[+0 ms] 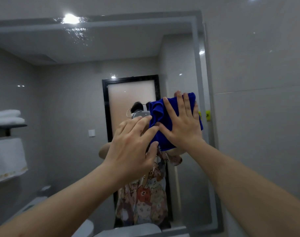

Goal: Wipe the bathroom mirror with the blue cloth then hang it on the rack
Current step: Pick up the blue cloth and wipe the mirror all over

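The blue cloth (160,117) lies bunched against the bathroom mirror (69,100), near its right edge at about mid height. My right hand (181,124) presses flat on the cloth with fingers spread and straight. My left hand (133,147) is at the cloth's left edge, fingers extended onto it and thumb touching its lower corner. Water streaks show on the glass near the top. In the reflection, a rack (7,127) on the wall at far left carries white towels.
Grey tiled wall (256,117) runs to the right of the mirror frame. A yellow tag (208,115) sits on the frame's right edge. The reflection shows a person in a patterned shirt, a frosted door and a toilet. A white basin rim (137,230) lies below.
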Motion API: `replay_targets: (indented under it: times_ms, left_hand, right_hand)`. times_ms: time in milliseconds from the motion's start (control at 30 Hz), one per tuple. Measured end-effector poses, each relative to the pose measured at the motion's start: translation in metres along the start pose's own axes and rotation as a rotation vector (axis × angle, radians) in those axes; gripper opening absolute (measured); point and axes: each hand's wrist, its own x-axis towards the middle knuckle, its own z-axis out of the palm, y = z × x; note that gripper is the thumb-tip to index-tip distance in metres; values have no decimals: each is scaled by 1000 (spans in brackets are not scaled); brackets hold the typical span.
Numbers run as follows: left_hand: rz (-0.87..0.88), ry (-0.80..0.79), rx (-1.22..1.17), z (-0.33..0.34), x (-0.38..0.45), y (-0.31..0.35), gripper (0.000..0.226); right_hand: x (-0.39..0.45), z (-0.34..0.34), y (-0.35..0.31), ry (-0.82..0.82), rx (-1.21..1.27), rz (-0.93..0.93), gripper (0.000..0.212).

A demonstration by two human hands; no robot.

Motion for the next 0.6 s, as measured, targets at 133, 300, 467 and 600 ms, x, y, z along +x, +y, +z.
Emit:
replay_targets:
  times_ms: [133,300,467,600]
  left_hand:
    - [56,2,27,7,13,9,46]
    - [73,36,28,14,30,18,46]
    - [95,29,43,12,44,17,47]
    - [77,29,38,11,52,9,47]
  right_hand:
    - [-1,-7,30,19,-5,32,89]
    - [3,-10,43,77,-12,7,86]
    - [17,-10,50,108,4,48,85]
    - [39,-15,55,103,-6,89,84]
